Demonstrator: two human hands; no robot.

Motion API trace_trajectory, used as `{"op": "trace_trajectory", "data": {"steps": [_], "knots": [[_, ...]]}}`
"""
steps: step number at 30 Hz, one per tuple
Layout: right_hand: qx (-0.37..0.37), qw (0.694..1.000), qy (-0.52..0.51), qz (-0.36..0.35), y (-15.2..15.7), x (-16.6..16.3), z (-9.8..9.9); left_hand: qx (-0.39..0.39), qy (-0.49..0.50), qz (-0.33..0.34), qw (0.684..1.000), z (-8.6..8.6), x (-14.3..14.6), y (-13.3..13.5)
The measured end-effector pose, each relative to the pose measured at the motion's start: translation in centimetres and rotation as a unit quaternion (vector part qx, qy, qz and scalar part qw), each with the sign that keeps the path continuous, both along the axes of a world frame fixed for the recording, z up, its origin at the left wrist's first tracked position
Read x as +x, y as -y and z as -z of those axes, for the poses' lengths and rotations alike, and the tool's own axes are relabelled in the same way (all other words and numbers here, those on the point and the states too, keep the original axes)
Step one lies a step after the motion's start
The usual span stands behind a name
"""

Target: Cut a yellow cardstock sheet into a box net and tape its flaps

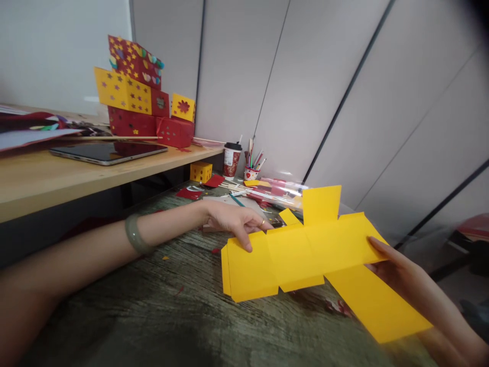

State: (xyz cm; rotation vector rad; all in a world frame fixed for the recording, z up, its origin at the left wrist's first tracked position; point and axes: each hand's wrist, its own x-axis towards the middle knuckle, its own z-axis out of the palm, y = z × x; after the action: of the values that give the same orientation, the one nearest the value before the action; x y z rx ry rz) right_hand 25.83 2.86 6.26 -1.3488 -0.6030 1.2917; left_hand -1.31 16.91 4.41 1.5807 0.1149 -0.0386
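A yellow paper box template (pixel 294 255), cut out and creased with flaps, is held up above the dark wood-grain table (pixel 183 316). My left hand (pixel 239 220) grips its left panel from the upper edge, thumb on the front and the other fingers partly behind. At the other end, my right hand (pixel 391 262) pinches the right edge, with its thumb on the face and its fingers mostly hidden underneath. One long flap slants down to the lower right, and a square flap stands up from the top edge.
On a raised wooden shelf (pixel 183 159) stand stacked red and yellow decorated boxes (pixel 126 92) and a tablet (pixel 109 152). Behind the template are a coffee cup (pixel 231 160), a pen holder (pixel 251 174), a small yellow box (pixel 200 172) and paper scraps. A grey panel wall rises behind.
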Motion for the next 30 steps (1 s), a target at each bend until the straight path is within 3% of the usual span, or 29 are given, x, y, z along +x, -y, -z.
{"op": "trace_trajectory", "data": {"steps": [12,19,30], "knots": [[0.001,0.999,-0.03,0.016,0.6,-1.2,-0.9,0.02,0.0,-0.003,1.0,-0.1,-0.1,0.0],[0.059,0.995,-0.063,0.044,0.7,-1.6,-0.9,0.037,-0.009,0.011,0.999,-0.2,-0.2,-0.4],[0.13,0.991,-0.037,-0.003,0.9,-1.1,-0.5,0.047,-0.022,0.029,0.998,-0.2,-0.4,-0.5]]}}
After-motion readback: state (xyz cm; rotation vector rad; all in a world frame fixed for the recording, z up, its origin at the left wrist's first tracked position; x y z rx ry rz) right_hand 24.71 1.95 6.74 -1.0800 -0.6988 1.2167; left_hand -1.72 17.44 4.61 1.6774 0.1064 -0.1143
